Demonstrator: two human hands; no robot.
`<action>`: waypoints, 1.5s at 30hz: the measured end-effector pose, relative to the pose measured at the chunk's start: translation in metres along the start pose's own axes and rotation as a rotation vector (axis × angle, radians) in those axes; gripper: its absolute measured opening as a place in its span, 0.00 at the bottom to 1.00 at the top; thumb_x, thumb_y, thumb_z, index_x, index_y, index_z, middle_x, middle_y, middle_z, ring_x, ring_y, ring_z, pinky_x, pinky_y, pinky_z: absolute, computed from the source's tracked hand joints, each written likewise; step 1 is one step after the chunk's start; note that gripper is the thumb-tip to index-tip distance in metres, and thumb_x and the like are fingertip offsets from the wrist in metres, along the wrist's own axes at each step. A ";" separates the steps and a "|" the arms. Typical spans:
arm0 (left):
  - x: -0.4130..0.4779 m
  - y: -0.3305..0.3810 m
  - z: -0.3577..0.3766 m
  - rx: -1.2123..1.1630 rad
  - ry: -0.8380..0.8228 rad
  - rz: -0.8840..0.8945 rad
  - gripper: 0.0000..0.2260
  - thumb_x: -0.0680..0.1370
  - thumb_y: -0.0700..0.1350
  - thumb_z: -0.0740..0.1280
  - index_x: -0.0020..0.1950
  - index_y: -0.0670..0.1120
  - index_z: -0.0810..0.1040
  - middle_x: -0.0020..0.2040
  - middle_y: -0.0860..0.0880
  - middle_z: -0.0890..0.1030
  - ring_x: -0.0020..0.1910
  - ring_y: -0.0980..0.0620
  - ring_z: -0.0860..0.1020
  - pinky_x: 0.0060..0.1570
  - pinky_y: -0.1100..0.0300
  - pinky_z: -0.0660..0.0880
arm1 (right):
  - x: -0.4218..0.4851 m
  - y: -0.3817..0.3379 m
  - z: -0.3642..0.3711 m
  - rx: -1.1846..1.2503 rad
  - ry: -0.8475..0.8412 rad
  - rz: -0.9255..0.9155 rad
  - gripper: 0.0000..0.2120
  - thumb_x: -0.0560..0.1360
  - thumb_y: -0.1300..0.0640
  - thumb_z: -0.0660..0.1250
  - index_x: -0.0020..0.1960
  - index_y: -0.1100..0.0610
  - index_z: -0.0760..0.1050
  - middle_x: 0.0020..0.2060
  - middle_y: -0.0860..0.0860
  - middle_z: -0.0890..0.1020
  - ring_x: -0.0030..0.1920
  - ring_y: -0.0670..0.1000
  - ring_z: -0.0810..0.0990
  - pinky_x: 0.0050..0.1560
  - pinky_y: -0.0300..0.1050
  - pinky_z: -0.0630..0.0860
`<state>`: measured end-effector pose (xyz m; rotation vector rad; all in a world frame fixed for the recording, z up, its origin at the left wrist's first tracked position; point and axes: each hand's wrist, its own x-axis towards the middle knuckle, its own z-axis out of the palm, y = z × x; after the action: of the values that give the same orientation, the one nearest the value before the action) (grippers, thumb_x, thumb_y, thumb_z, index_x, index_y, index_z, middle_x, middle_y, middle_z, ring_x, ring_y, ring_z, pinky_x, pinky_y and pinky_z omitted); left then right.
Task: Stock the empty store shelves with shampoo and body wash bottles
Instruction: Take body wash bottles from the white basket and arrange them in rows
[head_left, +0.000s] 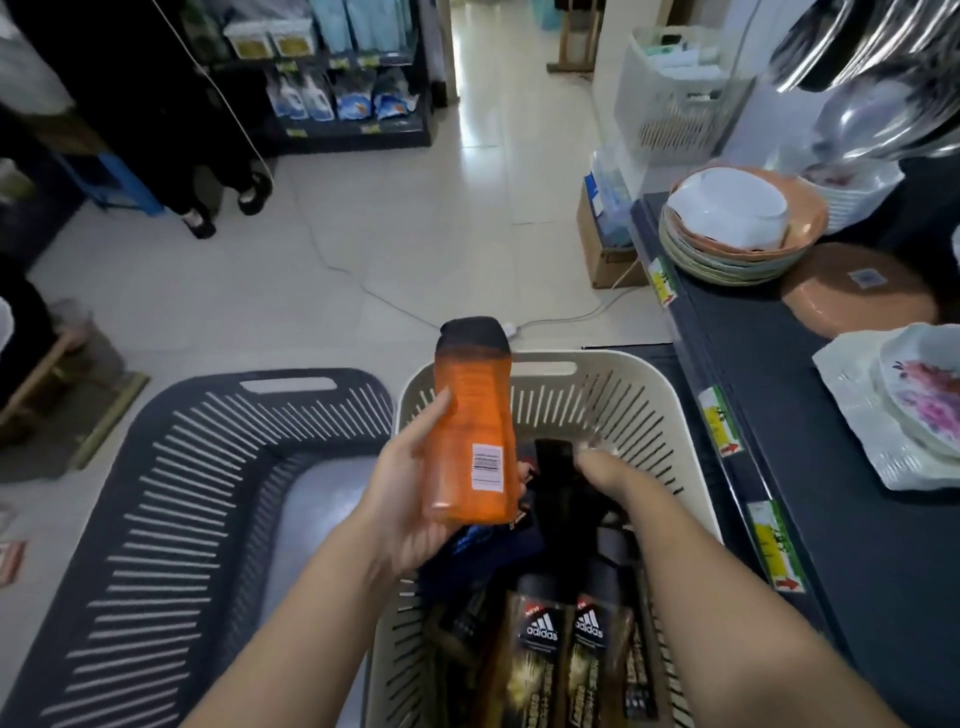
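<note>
Head view: left hand (410, 493) fingers clamped on orange bottle (470, 426). Right hand (605, 467) reaches into cream basket (639, 395); finger state unclear, blurred.

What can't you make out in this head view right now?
- Right hand fingers: motion-blurred inside the beige basket; grip unclear.
- Dark bottle beside it: label too dark.
- Orange bottle in left hand: back label print blurred.
- Adidas bottles: lower parts cut off by bottom edge.
</note>
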<state>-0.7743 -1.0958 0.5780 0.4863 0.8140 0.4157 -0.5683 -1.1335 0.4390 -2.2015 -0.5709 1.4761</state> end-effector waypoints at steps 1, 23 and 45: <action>-0.002 0.000 -0.001 0.015 -0.018 -0.017 0.24 0.73 0.56 0.64 0.56 0.38 0.81 0.47 0.36 0.81 0.39 0.39 0.80 0.40 0.48 0.81 | -0.001 0.000 -0.002 0.066 -0.024 0.014 0.16 0.80 0.53 0.58 0.63 0.60 0.73 0.52 0.57 0.79 0.52 0.55 0.78 0.53 0.48 0.76; -0.021 -0.008 0.003 0.246 0.125 0.117 0.25 0.64 0.45 0.76 0.59 0.39 0.78 0.49 0.41 0.83 0.45 0.46 0.82 0.45 0.53 0.81 | -0.125 -0.031 -0.011 0.461 0.649 -0.390 0.13 0.64 0.50 0.80 0.39 0.52 0.77 0.39 0.48 0.81 0.38 0.47 0.78 0.33 0.37 0.70; -0.171 -0.029 0.051 0.599 -0.605 -0.162 0.19 0.71 0.55 0.68 0.53 0.42 0.80 0.47 0.41 0.83 0.44 0.43 0.81 0.58 0.48 0.73 | -0.455 0.020 0.007 0.920 0.818 -0.445 0.18 0.67 0.47 0.77 0.48 0.59 0.80 0.36 0.51 0.85 0.35 0.49 0.83 0.36 0.40 0.78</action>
<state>-0.8360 -1.2221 0.6920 1.0333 0.3673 -0.1453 -0.7314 -1.4009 0.7692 -1.5558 -0.0412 0.3656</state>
